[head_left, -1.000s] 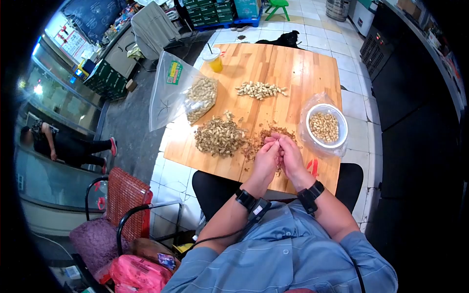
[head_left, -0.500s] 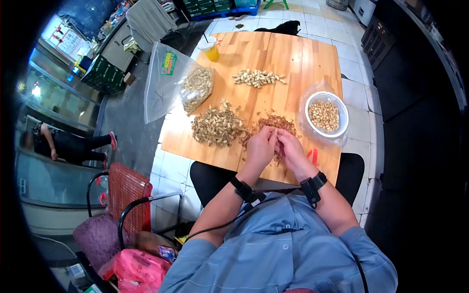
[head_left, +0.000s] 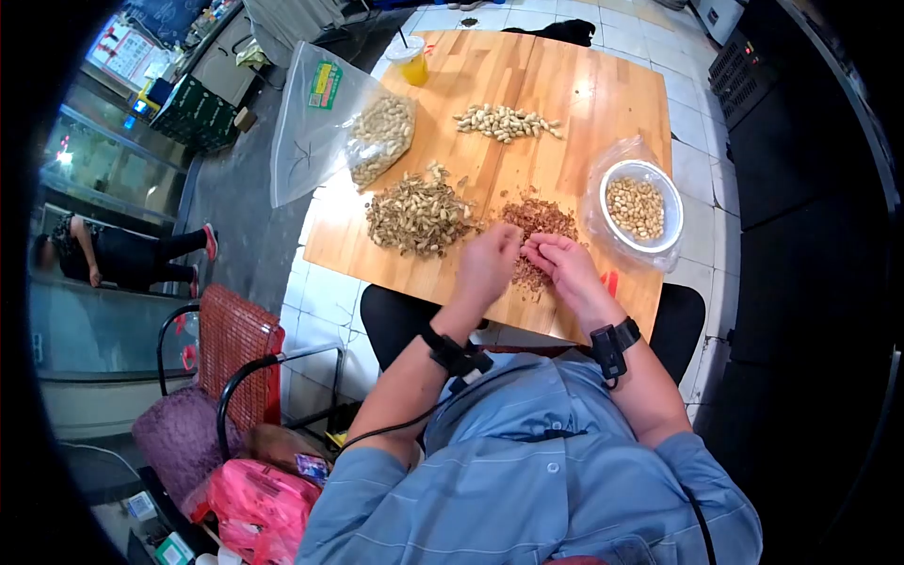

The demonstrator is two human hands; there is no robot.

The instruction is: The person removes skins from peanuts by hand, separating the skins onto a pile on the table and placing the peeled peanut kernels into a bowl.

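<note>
My left hand is closed, its fingertips pinched over the near edge of the reddish peanut skins. Just to its right, my right hand has thumb and fingers pressed together above the same skins. The fingertips are apart by a narrow gap. Anything inside either pinch is too small or too hidden to name. A heap of empty peanut shells lies left of my hands. To the right, a white bowl lined with a clear plastic bag holds shelled peanuts.
Unshelled peanuts lie in a row on the wooden table. A clear bag of peanuts and a cup of yellow drink stand at the far left. A red chair is on the left, and a person is beyond it.
My hands, touching at the fingertips before, have come apart; the left has shifted a little leftward. The view has tilted slightly, so the table sits higher in the picture.
</note>
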